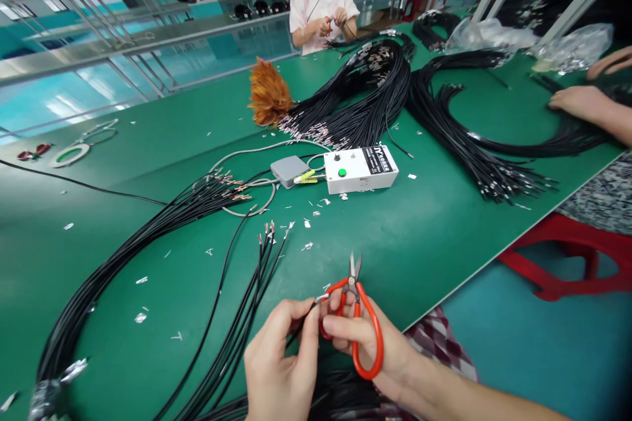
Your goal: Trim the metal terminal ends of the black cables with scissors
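Observation:
My left hand (286, 355) pinches the end of a black cable (296, 331) between thumb and fingertips. A light, stripped-looking tip (322, 298) sticks out of that pinch toward my other hand. Orange-handled scissors (370, 329) are held in my right hand (363, 335), blades slightly apart and pointing away from me. My right fingers are close to the cable tip; whether they touch it I cannot tell. Several loose black cables (247, 316) with bare copper ends lie left of my hands. Below my wrists more black cables (345, 388) are partly hidden.
A tied cable bundle (123, 253) curves along the left. A white box (363, 170) with a green button stands mid-table beside a grey box (289, 171). Large cable bundles (365, 92) and an orange feather duster (269, 95) lie beyond. Co-workers (323, 10) sit opposite and right. Scraps litter the table.

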The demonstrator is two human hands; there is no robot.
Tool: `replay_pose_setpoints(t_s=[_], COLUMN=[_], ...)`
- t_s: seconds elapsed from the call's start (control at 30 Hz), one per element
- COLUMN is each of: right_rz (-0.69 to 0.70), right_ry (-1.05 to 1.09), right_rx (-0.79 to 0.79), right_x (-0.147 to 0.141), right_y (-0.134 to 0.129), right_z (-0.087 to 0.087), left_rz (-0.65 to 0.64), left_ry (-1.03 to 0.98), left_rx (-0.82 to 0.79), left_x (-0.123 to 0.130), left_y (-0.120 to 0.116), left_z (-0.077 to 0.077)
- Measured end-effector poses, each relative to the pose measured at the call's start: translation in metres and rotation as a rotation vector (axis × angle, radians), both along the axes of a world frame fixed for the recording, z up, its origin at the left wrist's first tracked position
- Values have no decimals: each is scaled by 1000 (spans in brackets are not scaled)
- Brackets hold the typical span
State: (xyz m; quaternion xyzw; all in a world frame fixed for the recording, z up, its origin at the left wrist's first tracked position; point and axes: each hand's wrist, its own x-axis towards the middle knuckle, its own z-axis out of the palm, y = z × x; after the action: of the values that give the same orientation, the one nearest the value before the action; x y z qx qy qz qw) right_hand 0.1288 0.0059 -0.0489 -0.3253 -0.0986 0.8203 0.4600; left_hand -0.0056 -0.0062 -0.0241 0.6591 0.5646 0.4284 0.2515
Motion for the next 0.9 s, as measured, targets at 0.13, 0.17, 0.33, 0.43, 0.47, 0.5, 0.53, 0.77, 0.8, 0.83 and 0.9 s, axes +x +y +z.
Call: replay_pose_setpoints(t_s=[0.13, 0.17, 0.33, 0.43, 0.47, 0.5, 0.53, 0.77, 0.8, 0.83, 0.9], right_rz=[-38, -41, -34, -56, -66, -76, -87, -115, -126, -131, -134], right_ry=[50, 62, 79, 65, 55, 41, 20, -300, -332, -353, -370], right_rx=[-15, -23, -59, -41, -41, -41, -36, 253, 292, 323, 375], right_x=[4, 4, 0, -5, -6, -6, -5, 5, 5, 6, 6], right_y=[5, 6, 5, 3, 2, 3, 3, 14, 15, 16, 18], right_z=[3, 5, 8, 6, 6, 5, 5, 10, 11, 12, 13], left_rz=[-7, -5, -11, 20, 35, 49, 55, -28, -21, -11, 9], left_ry=[59, 76, -7, -165, -211, -247, -270, -273, -274, -280, -307], left_rx=[34, 47, -37, -183, -229, -268, -297, -362, -380, -407, -485], left_x=[2, 3, 3, 5, 6, 7, 7, 4, 3, 3, 2], left_y=[0, 0, -1, -1, -2, -1, -1, 4, 4, 4, 3], left_z=[2, 2, 2, 3, 4, 5, 5, 7, 8, 8, 10])
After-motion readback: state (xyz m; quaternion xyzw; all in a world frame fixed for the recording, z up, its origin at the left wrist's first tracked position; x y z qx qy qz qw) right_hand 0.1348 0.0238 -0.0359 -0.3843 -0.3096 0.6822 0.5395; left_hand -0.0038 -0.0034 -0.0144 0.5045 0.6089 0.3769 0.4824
